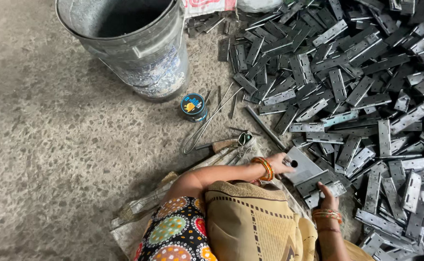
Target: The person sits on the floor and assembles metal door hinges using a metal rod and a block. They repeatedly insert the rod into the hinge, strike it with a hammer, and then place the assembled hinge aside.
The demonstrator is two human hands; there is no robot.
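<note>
Head view, left to right: bucket [134, 43] at 11 o'clock, small round tin [193, 106] on the floor [52, 145]. Our left hand [277, 162] pinches the plate [305, 166] at its holed end. We judge its long axis runs 10 to 4 o'clock. Our right hand [327, 195] rests on a hinge [335, 187]; whether its grip is closed we cannot tell. Hinge pile [366, 96] is at 2 o'clock. Such a thin edge pinch could let the plate slip, and sharp edges could cut our fingers.
</note>
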